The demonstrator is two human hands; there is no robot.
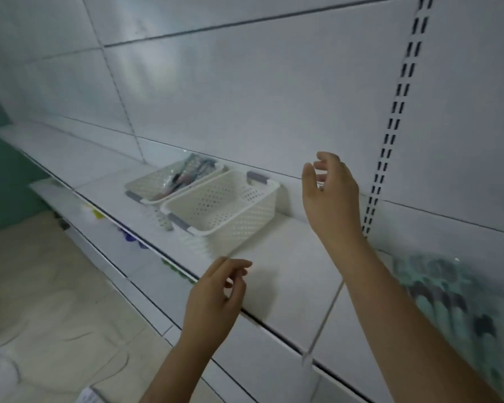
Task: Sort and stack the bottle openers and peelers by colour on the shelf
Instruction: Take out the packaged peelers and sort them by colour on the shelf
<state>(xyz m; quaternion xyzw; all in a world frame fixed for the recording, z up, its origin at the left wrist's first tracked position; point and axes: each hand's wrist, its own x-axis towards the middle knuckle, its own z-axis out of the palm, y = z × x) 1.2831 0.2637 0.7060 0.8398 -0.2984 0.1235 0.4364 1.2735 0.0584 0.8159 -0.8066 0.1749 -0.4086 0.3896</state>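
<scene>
I am holding my right hand raised above the shelf, fingers loosely curled and relaxed, gripping nothing. It is hovering just to the right of the nearer white perforated basket, apart from its rim. My left hand is hanging lower, over the front edge of the shelf, fingers likewise loosely bent and holding nothing.

The nearer basket is sitting against the back panel and, as far as I can see, is carrying nothing inside. Touching it on the left is the farther white basket, which is holding a clear packet of utensils in mixed dark, red and bluish tones; blur is preventing me from telling openers from peelers. At the far right of the shelf a stack of teal and dark packaged items is lying, heavily blurred; I am judging these to be already sorted pieces of one colour. Coloured items are showing faintly on the lower shelf, too blurred to name.

I am judging the step in hand to be a reach between placements: both hands are free, and unsorted stock is waiting in the farther basket. The next move is calling for carrying a hand left across the nearer basket, pinching one packet by its edge, reading its colour, then laying it on the matching stack.
</scene>
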